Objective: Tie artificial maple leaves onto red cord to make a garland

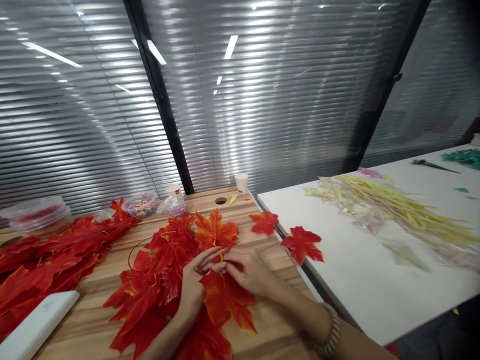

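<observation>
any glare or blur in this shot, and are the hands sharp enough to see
Head view, top: light strips and bright bands glare across the blinds; head view, right: yellow strands look smeared; head view, centre: left hand and right hand are readable, though fine detail is soft.

Slatted blinds, a desk with a cable hole, beads and artificial leaves suggest an office-like craft room.

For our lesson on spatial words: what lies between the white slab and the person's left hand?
The head view shows a bare strip of wooden table, then red leaves, between the white slab and the left hand.
</observation>
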Available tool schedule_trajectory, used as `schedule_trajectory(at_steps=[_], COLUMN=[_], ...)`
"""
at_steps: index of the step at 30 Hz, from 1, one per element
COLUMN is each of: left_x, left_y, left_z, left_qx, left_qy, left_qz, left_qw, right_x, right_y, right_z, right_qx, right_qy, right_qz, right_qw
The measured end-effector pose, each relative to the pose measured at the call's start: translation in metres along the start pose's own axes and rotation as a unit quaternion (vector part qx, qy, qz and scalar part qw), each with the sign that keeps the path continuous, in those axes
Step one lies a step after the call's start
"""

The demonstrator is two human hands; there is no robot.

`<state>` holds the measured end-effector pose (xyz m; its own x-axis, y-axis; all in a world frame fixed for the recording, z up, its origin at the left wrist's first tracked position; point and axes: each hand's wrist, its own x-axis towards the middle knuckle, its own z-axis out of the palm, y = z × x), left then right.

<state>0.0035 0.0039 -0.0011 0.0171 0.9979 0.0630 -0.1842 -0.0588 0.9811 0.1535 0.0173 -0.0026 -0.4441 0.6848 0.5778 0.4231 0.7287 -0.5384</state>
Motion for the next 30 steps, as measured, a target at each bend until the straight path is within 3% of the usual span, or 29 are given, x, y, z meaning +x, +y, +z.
schedule_trajectory(at_steps=[7,13,19,25,30], left_x=[-0.002,-0.004,-0.005,-0.013,-0.015], left_y=[-0.001,0.004,-0.001,-0.002,0.005], left_z=[0.0,0.001,-0.004,-0.005,-0.007], left_qx=[0.0,0.025,0.084,0.193,0.241], left_qy=[-0.001,0.055,0.027,0.032,-0.009], left_qz=[0.01,0.066,0.106,0.167,0.203], left_qw=[1.0,0.996,0.99,0.966,0.949], right_x=[-0.002,-0.002,-0.002,-0.002,-0.004], right_y=[-0.001,-0.002,-0.003,-0.004,-0.002], right_z=[-0.001,-0.003,-0.003,-0.003,-0.003], right_qx=[-0.015,-0.022,-0.039,-0.069,-0.079], right_qy=[0.017,0.032,0.048,0.06,0.056], right_qz=[-0.003,-0.024,-0.052,-0.053,-0.018], right_qw=[1.0,0.999,0.997,0.994,0.995])
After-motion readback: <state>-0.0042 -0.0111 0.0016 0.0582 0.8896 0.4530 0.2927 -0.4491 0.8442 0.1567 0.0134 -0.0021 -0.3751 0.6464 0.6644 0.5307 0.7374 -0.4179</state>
